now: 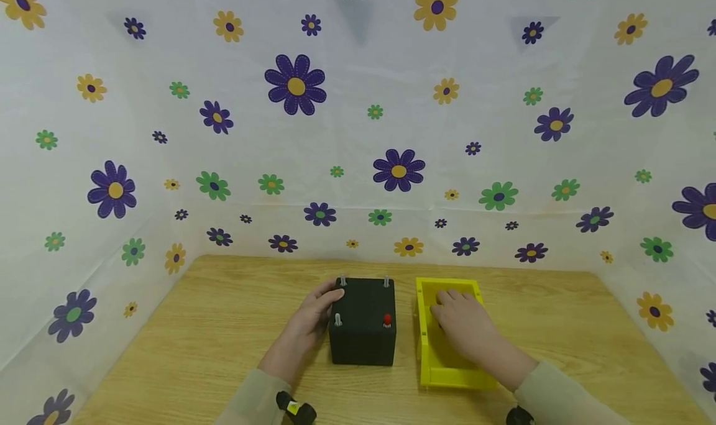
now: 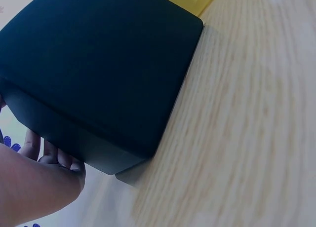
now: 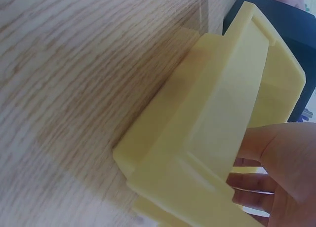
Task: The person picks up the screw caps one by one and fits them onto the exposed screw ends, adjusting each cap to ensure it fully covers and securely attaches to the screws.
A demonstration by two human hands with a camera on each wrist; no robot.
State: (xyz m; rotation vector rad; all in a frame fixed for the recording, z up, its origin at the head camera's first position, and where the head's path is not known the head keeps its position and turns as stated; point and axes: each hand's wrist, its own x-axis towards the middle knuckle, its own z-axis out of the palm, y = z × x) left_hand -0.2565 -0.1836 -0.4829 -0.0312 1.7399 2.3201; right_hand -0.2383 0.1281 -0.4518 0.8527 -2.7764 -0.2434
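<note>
A black box [image 1: 365,344] with a post at each top corner stands on the table; a red cap [image 1: 387,319] covers its near right post. My left hand [image 1: 311,316] grips the box's left side, thumb over the top edge by the far left post. In the left wrist view, its fingers lie along the side of the black box [image 2: 98,64]. My right hand [image 1: 464,322] reaches down into a yellow bin [image 1: 447,378] to the right. The right wrist view shows that hand's fingers [image 3: 252,181] behind the bin wall [image 3: 212,123]; I cannot tell whether they hold anything.
The wood-grained table [image 1: 224,325] extends around the box and bin. Behind it and along both sides hangs a white sheet [image 1: 347,133] printed with flowers. A narrow strip of table separates the box from the bin.
</note>
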